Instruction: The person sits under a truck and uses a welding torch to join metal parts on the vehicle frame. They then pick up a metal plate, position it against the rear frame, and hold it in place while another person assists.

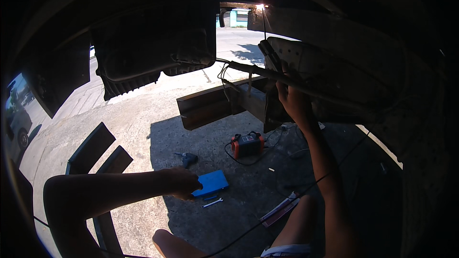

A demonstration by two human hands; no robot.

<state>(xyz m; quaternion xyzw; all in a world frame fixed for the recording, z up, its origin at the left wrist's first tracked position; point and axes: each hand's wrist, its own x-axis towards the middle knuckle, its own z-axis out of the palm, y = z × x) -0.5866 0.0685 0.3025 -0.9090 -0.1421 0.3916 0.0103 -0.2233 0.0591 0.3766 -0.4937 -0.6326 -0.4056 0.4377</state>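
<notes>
My right hand (290,96) is raised and wrapped round a dark electrode holder (270,53). From the holder a thin welding rod (264,26) points upward. Its tip meets a bright, sparking spot (260,7) on the underside of dark metal overhead. My left hand (182,182) is held low with the arm bent and the fingers curled. It overlaps the left edge of a flat blue case (212,183); whether it grips the case is too dark to tell. Beside the case lies a wrench (213,202).
An orange-and-black welding machine (247,145) with cables stands on the concrete. A drill-like tool (187,159) lies near my left hand. A metal beam (205,110) and a long dark bar (277,75) cross ahead. A flat pack (281,209) lies by my knee.
</notes>
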